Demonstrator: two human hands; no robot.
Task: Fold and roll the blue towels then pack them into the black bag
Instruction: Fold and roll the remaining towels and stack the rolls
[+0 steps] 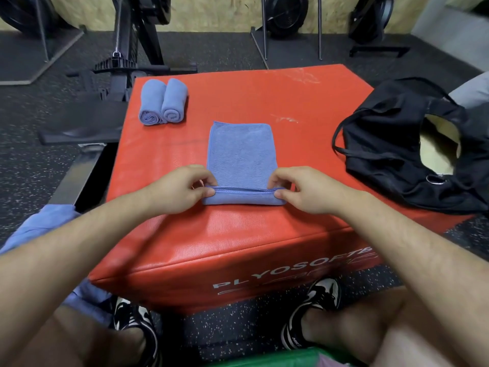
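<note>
towel being rolled: the blue towel (pixel 242 152) lies flat mid-top on the red plyo box (pixel 238 234), its near end turned over into a low roll.
left hand (pixel 182 189): thumb and fingers pinch the left end of the turned edge.
right hand (pixel 299 189): pinches the right end likewise.
rolled towels (pixel 162 102): two, touching side by side, at 10 o'clock from the flat towel.
black bag (pixel 407 154): at 3 o'clock, on the box's right edge, mouth gaping.
blue heap (pixel 39 226): at 8 o'clock, off the box.

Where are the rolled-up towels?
In the head view, two rolled blue towels lie side by side on the red plyo box, at its far left corner, beyond the left hand.
</note>
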